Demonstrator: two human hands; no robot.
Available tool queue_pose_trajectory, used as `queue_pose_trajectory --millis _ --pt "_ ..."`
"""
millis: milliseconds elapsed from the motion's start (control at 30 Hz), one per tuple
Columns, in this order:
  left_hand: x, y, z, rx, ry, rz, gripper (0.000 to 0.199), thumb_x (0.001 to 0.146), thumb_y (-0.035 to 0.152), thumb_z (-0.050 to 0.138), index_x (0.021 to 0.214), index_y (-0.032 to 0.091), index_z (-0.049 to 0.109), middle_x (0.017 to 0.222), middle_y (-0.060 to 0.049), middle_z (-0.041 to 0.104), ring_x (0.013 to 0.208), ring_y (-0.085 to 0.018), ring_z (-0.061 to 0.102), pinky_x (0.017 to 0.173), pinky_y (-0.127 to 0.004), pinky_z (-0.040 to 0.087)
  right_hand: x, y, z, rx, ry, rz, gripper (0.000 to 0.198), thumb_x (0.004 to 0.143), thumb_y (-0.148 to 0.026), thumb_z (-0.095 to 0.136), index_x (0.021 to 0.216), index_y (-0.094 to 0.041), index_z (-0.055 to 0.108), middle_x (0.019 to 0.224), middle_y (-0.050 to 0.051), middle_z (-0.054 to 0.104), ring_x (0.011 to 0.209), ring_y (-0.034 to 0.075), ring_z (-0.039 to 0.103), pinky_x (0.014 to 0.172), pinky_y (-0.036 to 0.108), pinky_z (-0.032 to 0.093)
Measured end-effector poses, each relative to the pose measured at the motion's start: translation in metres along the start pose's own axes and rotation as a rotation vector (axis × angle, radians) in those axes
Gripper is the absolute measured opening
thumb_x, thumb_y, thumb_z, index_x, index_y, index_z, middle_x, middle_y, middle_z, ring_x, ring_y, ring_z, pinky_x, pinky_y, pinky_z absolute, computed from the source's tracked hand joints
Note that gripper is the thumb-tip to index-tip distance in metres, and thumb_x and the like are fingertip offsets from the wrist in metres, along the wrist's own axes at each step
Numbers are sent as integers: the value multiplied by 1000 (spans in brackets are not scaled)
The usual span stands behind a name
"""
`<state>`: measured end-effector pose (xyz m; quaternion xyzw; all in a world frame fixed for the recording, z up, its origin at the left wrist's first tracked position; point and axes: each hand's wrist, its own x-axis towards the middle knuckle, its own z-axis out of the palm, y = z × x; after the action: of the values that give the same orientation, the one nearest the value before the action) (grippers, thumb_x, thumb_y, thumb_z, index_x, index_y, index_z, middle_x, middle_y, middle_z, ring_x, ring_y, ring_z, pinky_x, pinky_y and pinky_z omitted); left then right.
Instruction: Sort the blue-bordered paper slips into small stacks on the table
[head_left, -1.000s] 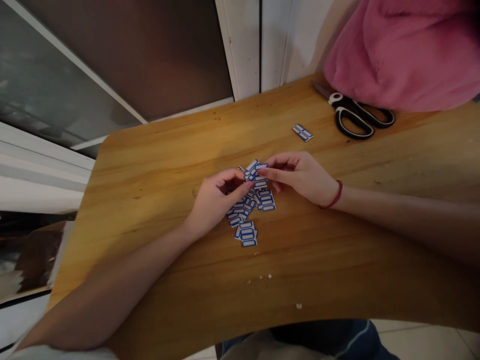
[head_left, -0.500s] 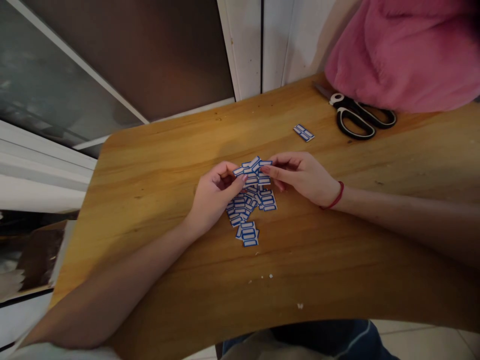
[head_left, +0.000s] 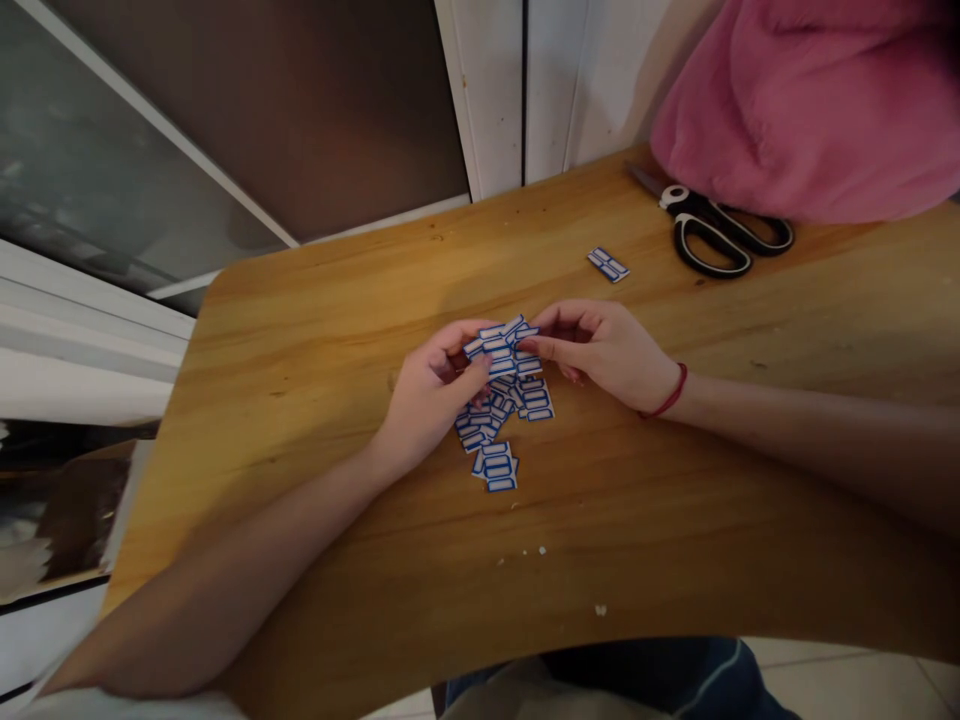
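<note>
Nearest on the wooden surface (head_left: 322,330) lie a few white crumbs (head_left: 601,610), and past them a small cluster of blue-edged labels (head_left: 500,468). Beyond that is a loose pile of labels (head_left: 474,432), partly hidden under the hands. Over the pile, the held labels (head_left: 501,362) overlap in a rough fan between both grips. The left grip (head_left: 427,400) is drawn to a narrow pinch on their left side, thumb on top; the right grip (head_left: 607,345) pinches their right edge likewise, its other fingers curled behind. They look like thin paper or card: probably very light, bendy, easily creased and apt to slide over one another. A flat, gentle pinch near the edges should suit them. Farther off lie a lone label piece (head_left: 608,264), then black-handled scissors (head_left: 701,212) just beside a pink plush cloth (head_left: 810,120).
</note>
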<state>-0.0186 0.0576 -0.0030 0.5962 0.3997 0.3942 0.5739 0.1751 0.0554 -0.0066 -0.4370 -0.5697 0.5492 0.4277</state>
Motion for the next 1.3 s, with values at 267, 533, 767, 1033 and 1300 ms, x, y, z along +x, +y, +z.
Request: queue_pose_trajectory --millis 267,533,767,1033,1300 --pt "3 -1 -2 -17 53 -63 16 78 32 70 80 18 63 67 2 63 50 -7 56 43 -16 47 1 4 -1 63 20 -10 28 73 -40 74 78 -16 60 60 -5 55 41 3 38 37 21 27" --pt "1 2 1 72 88 -49 21 76 35 72 77 17 60 62 4 61 46 -6 54 42 -17 47 1 2 -2 39 -8 -32 29 75 -43 72 76 -16 60 53 -7 50 38 3 35 36 22 23" --pt "0 4 1 91 100 -8 21 77 36 71 81 19 60 61 4 60 46 -7 55 39 -16 45 -3 -2 -1 -116 17 -34 35 78 -49 66 70 -16 60 45 -7 44 40 5 37 39 22 25" --pt "-5 2 5 114 10 24 23 78 36 70 87 20 56 59 5 61 45 -8 57 38 -16 43 -6 -3 1 -239 -46 -68 42 78 -55 63 67 -15 63 48 -6 44 43 5 36 41 22 23" --pt "-5 6 4 131 10 14 23 80 36 69 79 19 54 53 6 58 40 -5 50 38 -15 41 -5 -2 -1 -241 -80 -82 43 81 -54 61 60 -15 59 46 -5 42 45 6 36 43 23 23"
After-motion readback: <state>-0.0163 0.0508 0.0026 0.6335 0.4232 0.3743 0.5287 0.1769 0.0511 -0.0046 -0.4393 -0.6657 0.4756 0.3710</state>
